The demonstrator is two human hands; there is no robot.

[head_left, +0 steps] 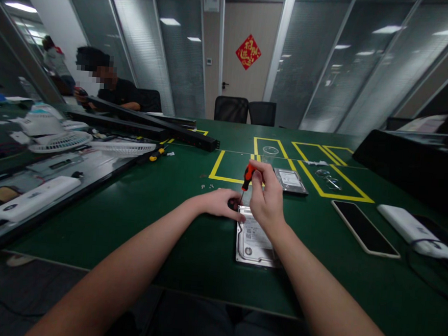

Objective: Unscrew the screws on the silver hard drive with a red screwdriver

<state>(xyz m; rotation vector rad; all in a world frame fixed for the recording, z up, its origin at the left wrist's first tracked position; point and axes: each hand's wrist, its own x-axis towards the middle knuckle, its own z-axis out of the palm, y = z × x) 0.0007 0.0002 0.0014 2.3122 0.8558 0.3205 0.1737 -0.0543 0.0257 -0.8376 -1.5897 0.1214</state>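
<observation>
A silver hard drive (252, 241) lies flat on the green table (160, 204) in front of me. My right hand (268, 199) is closed around a small screwdriver with a red and black handle (248, 176), held upright with its tip at the drive's far left corner. My left hand (221, 202) rests at that same corner, fingers curled beside the screwdriver tip, steadying the drive. What lies under the left fingers is hidden.
A second hard drive (290, 181) lies in a yellow taped box (218, 165). Small screws (207, 186) are scattered to the left. A phone (364, 227) and a white power bank (415, 231) lie to the right. A seated person (114, 86) and fan parts (68, 139) are at far left.
</observation>
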